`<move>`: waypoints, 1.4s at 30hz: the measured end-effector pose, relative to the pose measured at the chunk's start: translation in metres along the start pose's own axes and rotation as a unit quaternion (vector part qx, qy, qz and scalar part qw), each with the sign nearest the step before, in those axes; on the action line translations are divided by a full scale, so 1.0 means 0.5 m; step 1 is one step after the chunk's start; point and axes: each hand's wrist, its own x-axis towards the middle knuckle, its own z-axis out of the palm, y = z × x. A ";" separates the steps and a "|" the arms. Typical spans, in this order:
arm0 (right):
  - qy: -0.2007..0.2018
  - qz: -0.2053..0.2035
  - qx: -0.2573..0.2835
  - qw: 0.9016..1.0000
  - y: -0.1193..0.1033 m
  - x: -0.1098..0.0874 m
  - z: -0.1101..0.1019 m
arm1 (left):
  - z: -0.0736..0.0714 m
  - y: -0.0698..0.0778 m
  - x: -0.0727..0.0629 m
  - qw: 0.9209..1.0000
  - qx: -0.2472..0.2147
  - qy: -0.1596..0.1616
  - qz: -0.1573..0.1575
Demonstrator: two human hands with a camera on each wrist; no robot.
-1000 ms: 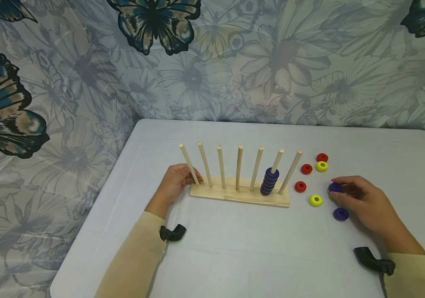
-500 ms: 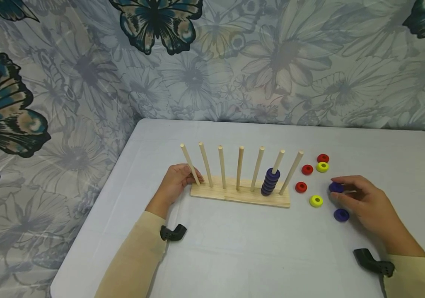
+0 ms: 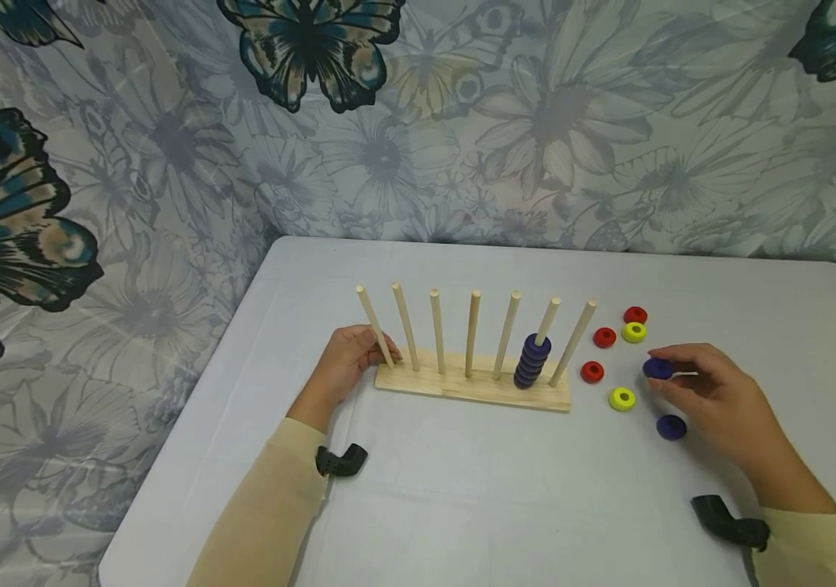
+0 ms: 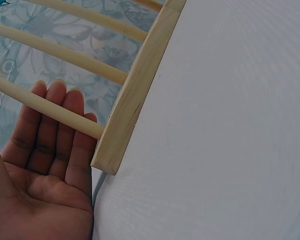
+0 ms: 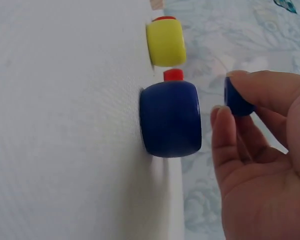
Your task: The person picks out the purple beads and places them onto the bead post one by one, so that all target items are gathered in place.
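Note:
A wooden peg stand (image 3: 473,390) with several upright pegs sits on the table. My left hand (image 3: 348,355) is at its left end; in the left wrist view, the fingers (image 4: 49,115) extend loosely behind the end peg (image 4: 50,107), close to the base. My right hand (image 3: 719,399) pinches a blue ring (image 3: 657,368) between thumb and fingers, and the right wrist view shows that ring (image 5: 236,97) held off the table. Below it on the table lies another blue ring (image 3: 671,427). Several dark blue rings (image 3: 531,364) are stacked on the second peg from the right.
Red rings (image 3: 592,372) and two yellow rings (image 3: 622,399) lie scattered between the stand and my right hand. The white-covered table (image 3: 462,497) meets a patterned cloth backdrop (image 3: 389,179) at its back and left. Each wrist carries a black camera mount (image 3: 729,522).
My right hand has shifted very slightly to the left with the pinched blue ring. The left hand stays by the end of the peg stand.

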 end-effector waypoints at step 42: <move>0.029 -0.135 0.011 0.990 -0.142 0.009 -0.001 | 0.005 0.007 -0.002 1.000 0.009 0.003 -0.007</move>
